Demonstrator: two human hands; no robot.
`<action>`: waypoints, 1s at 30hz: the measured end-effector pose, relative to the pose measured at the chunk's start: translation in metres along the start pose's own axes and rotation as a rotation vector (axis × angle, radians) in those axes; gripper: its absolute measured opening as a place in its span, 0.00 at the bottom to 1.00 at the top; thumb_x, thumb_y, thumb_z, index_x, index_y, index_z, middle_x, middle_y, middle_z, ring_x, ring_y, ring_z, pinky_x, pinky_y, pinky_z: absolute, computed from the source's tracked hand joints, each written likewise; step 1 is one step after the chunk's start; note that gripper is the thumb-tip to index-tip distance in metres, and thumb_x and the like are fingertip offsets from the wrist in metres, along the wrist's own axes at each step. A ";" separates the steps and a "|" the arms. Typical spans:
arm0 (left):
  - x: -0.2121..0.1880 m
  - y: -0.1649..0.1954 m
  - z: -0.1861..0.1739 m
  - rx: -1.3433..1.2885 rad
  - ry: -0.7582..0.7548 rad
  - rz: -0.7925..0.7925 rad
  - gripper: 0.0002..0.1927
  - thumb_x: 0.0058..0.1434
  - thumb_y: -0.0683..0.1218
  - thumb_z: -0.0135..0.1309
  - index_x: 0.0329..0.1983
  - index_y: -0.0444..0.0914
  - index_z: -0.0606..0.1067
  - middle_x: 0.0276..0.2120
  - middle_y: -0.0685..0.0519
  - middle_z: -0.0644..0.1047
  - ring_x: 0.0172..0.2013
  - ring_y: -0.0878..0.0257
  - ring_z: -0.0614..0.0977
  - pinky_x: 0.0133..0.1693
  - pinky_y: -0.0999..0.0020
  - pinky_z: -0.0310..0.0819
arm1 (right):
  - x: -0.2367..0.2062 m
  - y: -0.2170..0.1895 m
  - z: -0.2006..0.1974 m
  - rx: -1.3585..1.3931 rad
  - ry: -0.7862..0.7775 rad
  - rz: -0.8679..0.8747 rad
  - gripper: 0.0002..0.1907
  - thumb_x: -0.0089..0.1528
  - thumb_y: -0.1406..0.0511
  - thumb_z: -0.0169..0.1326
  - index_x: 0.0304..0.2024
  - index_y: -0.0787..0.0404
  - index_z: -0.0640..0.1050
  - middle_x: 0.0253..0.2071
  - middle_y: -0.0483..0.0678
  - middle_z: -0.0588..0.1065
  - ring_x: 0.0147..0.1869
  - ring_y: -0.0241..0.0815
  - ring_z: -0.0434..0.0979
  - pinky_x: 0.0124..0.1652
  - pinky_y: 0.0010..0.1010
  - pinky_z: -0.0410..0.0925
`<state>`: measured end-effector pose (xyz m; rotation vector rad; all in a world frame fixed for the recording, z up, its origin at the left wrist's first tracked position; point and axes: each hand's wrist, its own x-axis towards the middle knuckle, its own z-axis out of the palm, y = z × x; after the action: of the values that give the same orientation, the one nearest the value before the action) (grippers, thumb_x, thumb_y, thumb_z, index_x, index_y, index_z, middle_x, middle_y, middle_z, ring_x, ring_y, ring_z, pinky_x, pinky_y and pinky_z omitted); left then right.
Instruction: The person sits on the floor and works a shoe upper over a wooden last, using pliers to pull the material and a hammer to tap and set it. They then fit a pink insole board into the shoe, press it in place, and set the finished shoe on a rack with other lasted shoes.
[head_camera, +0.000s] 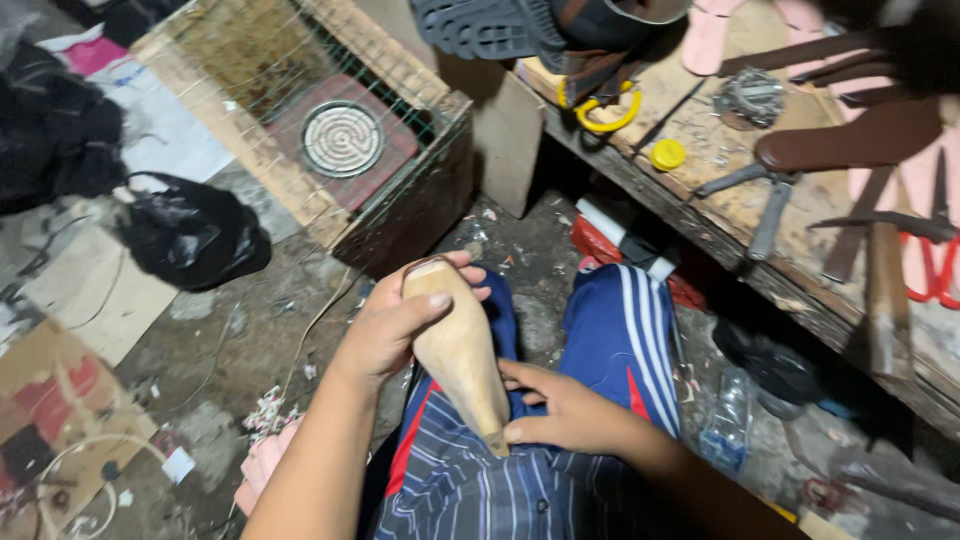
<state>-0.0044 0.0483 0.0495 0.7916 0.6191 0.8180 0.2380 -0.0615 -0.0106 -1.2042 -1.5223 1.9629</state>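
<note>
Behind left hand (385, 325), wooden last (458, 350) partly hidden.

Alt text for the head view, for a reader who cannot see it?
Both hands hold a tan wooden shoe last over the lap: left hand gripping its upper end, right hand at its lower tip. A cluttered wooden workbench stands alongside.

The light is dim and warm, falling from above onto my left hand (385, 325) and the pale wooden form (460, 350) I hold, which show clearest. The wooden surface (720, 215) at far right is fairly lit. Deep shadow fills the space beneath it and the near right corner. The left edge goes murky, slightly soft and stretched.
</note>
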 end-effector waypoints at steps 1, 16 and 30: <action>0.001 0.002 0.002 0.029 -0.034 -0.014 0.36 0.57 0.47 0.61 0.67 0.28 0.66 0.56 0.41 0.78 0.54 0.51 0.81 0.57 0.54 0.76 | 0.000 -0.002 -0.002 0.042 -0.029 -0.004 0.53 0.54 0.63 0.68 0.75 0.64 0.54 0.71 0.51 0.66 0.72 0.43 0.66 0.67 0.36 0.61; -0.029 -0.071 0.022 0.631 0.147 0.034 0.62 0.43 0.50 0.69 0.76 0.36 0.44 0.66 0.41 0.65 0.64 0.52 0.70 0.59 0.57 0.67 | 0.023 -0.006 -0.011 0.716 0.154 -0.227 0.44 0.55 0.60 0.66 0.66 0.71 0.60 0.61 0.63 0.72 0.62 0.57 0.75 0.62 0.47 0.67; 0.101 0.065 -0.081 0.435 0.794 0.302 0.39 0.56 0.44 0.53 0.72 0.35 0.57 0.55 0.43 0.76 0.52 0.54 0.79 0.52 0.61 0.75 | -0.023 -0.021 -0.089 -1.098 0.997 -0.183 0.29 0.54 0.56 0.63 0.53 0.65 0.77 0.58 0.58 0.74 0.60 0.60 0.73 0.58 0.46 0.64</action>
<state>-0.0352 0.1890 0.0380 0.9591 1.4413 1.3131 0.3184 -0.0180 0.0130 -1.8731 -1.9154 0.0885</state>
